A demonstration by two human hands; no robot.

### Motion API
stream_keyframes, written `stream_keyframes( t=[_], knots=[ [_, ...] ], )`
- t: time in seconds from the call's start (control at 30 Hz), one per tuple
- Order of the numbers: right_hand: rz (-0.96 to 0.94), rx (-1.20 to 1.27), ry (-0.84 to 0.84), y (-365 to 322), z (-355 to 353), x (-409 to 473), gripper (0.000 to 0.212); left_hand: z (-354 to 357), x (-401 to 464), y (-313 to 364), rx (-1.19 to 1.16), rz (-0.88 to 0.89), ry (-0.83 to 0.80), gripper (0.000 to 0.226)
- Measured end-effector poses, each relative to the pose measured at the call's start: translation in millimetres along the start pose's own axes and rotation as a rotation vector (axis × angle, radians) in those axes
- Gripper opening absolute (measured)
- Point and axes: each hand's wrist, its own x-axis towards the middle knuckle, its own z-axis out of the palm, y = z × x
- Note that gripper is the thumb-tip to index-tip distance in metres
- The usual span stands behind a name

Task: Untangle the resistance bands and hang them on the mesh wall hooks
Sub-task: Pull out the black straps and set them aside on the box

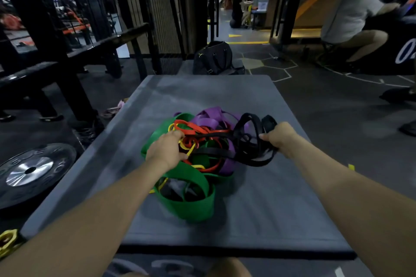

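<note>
The right hand (278, 136), right of the frame's centre, curls its fingers round loops of a black rubber resistance band (247, 141) and holds them lifted at the right edge of the pile. The left hand (165, 149), just left of centre, rests on top of the heap with its fingers bent down into the thin red band (191, 128) and thin yellow band (191, 149); it seems to pinch a strand there, though the blur makes that uncertain.

Under both hands lies the tangle itself: a wide green flat band (186, 204) spilling toward the lower centre, a wide purple band (209, 119) at the back, all knotted together on a grey padded mat (258, 209) that fills the middle of the frame.

The work looks barely begun. No band is free of the heap and none hangs anywhere in view; the black wire mesh wall (157, 7) stands in the upper left centre, well apart from the pile. Every band is left to separate and hang.
</note>
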Motion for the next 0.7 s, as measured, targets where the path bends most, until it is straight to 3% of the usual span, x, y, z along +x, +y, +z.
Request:
stream_keyframes(
  t=[0.1,0.2,0.3,0.47,0.7],
  knots=[
    [-0.071,-0.230,0.121,-8,-4,-6,0.032,-2,0,1,-0.029,0.015,0.030,0.062],
    [-0.284,-0.391,0.220,-24,0,-13,0.033,-5,-1,0,-0.056,0.024,0.057,0.060],
    [-0.465,-0.412,0.115,-40,19,-19,0.030,-7,-2,-3,-0.059,0.032,0.056,0.060],
    [-0.610,-0.514,-0.097,-61,62,-37,0.032,-5,-2,-14,-0.117,-0.015,0.040,0.060],
    [-0.644,-0.797,-0.205,-57,99,-27,0.072,-2,-1,-31,-0.096,-0.029,0.035,0.045]
  ],
)
